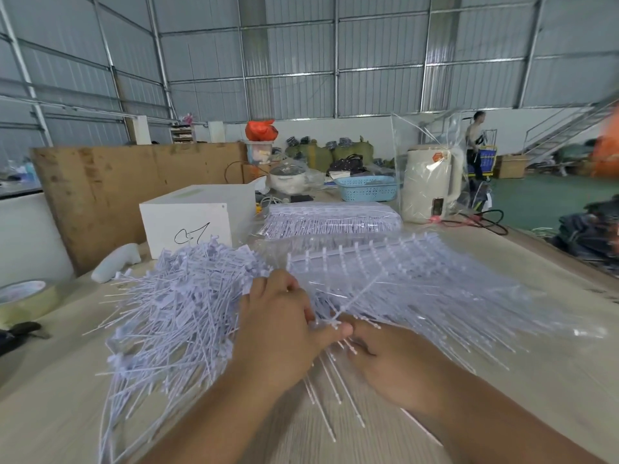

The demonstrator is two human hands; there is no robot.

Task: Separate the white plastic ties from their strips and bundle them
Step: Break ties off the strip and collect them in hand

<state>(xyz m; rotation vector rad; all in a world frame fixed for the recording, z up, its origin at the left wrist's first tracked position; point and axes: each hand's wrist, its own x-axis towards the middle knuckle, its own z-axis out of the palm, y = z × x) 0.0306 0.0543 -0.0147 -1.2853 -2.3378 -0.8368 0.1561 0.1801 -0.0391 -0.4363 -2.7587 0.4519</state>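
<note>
A loose heap of separated white plastic ties point(174, 306) covers the left half of the table in front of me. To the right lies a sheet of ties still joined to their strips point(395, 272), partly in clear plastic. My left hand point(281, 333) and my right hand point(392, 366) meet at the middle. Both grip one strip of ties point(351, 296) that slants up to the right, and its loose ends fan out below the hands. My left thumb pinches the strip near its lower end; my right fingers curl under it.
A wrapped pack of more tie strips point(331, 219) lies behind, beside a white box point(194, 219). A tape roll point(25, 296) and a dark tool point(16, 333) sit at the left edge. A kettle point(430, 182) and blue basket point(366, 187) stand further back.
</note>
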